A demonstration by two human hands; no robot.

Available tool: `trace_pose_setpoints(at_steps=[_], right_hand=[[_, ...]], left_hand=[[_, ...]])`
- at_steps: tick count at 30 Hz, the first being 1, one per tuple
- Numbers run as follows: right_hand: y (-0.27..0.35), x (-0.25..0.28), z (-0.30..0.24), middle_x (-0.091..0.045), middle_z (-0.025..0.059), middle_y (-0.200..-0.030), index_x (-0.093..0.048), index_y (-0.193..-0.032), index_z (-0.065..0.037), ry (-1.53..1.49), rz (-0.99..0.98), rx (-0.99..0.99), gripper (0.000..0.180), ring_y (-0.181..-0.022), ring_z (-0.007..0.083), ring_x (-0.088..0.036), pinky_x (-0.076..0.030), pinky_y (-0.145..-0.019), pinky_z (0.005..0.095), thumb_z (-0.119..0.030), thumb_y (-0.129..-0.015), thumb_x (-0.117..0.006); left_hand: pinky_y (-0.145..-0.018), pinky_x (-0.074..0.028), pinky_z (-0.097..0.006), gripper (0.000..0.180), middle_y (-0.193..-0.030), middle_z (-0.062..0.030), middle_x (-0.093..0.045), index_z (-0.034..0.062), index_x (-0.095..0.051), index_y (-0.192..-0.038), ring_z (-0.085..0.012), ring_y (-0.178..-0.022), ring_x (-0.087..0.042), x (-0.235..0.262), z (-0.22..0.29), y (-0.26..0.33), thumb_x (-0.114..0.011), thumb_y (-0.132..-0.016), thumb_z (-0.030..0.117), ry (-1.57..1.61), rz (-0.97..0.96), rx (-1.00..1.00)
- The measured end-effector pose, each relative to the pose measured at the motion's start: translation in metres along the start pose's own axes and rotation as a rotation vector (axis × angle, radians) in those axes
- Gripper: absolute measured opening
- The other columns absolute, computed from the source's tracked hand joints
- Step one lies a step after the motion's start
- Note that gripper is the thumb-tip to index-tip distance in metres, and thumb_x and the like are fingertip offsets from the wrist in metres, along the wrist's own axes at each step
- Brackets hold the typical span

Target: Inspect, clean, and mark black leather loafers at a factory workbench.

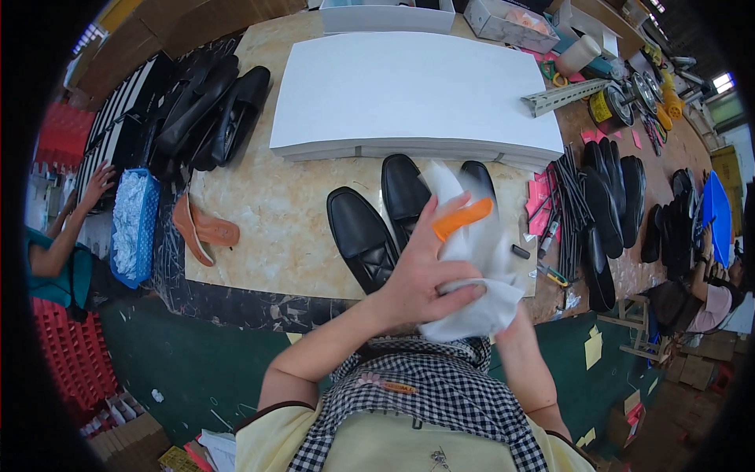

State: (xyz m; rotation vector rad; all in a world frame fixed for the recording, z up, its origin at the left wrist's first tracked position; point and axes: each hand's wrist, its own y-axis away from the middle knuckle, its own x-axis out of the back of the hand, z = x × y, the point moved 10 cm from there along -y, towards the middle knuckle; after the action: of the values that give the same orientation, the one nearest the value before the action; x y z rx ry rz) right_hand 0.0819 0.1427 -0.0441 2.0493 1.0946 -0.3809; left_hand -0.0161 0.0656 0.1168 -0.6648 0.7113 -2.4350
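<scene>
My left hand (pixel 425 275) is closed on a soft white cloth or tissue (pixel 476 311), thumb pressed over its lower part. An orange finger cover (pixel 464 219) shows at the fingers. The upper part of the white piece is smeared by motion. My right hand (pixel 507 311) is mostly hidden behind it and blurred; its fingers cannot be made out. Just beyond my hands, black loafers lie on the table: one (pixel 358 232) at the left, one (pixel 403 193) in the middle, and another (pixel 478 179) partly covered by the white piece.
A stack of large white sheets (pixel 417 94) lies beyond the shoes. Black shoes (pixel 208 118) and a brown sole-shaped piece (pixel 204 228) are at left, black soles (pixel 602 197) at right. A blue basket (pixel 141 267) stands by another person's arms (pixel 75 208). A second person sits at far right.
</scene>
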Motion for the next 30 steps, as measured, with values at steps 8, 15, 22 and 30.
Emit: trace_pose_setpoints(at_steps=[8, 15, 22, 30], right_hand=[[0.029, -0.129, -0.053, -0.019, 0.0161, -0.163, -0.035, -0.149, -0.004, 1.221, -0.351, 0.612, 0.083, -0.148, 0.0261, -0.027, -0.033, -0.114, 0.0369, -0.009, -0.077, -0.076], [-0.049, -0.082, -0.036, -0.067, 0.0152, -0.117, -0.059, -0.127, -0.001, 0.752, -0.167, 0.313, 0.050, -0.107, 0.0251, -0.066, -0.053, -0.093, 0.0379, 0.006, -0.078, -0.060], [-0.045, -0.169, 0.034, -0.052, 0.0063, -0.088, -0.067, -0.081, -0.010, 1.871, -0.276, 1.152, 0.011, -0.086, 0.0225, -0.057, -0.045, -0.074, 0.0356, -0.018, -0.074, -0.063], [-0.062, -0.145, -0.016, -0.062, 0.0117, -0.092, -0.059, -0.106, -0.004, 1.579, -0.204, 0.861, 0.029, -0.089, 0.0262, -0.064, -0.050, -0.078, 0.0372, -0.014, -0.079, -0.065]], left_hand=[[-0.083, -0.051, -0.033, 0.040, -0.118, -0.0159, -0.060, 0.0027, -0.053, -0.127, -0.0259, -0.097, -0.064, 0.066, -0.046, 0.073, -0.062, -0.089, 0.009, -0.173, 0.368, 0.612], [-0.118, -0.024, -0.049, 0.082, -0.139, -0.0282, -0.043, 0.0167, -0.038, -0.151, -0.0389, -0.145, -0.027, 0.092, -0.092, 0.098, -0.075, -0.077, 0.023, -0.669, -0.167, 0.608], [-0.092, -0.052, -0.045, 0.078, -0.137, -0.0314, -0.048, 0.0145, -0.050, -0.143, -0.0461, -0.108, -0.060, 0.104, -0.130, 0.087, -0.072, -0.068, 0.017, -0.610, -0.338, 0.646], [-0.099, -0.047, -0.042, 0.085, -0.137, -0.0259, -0.053, 0.0138, -0.041, -0.150, -0.0416, -0.120, -0.057, 0.100, -0.134, 0.085, -0.067, -0.069, 0.005, -0.579, -0.269, 0.774]])
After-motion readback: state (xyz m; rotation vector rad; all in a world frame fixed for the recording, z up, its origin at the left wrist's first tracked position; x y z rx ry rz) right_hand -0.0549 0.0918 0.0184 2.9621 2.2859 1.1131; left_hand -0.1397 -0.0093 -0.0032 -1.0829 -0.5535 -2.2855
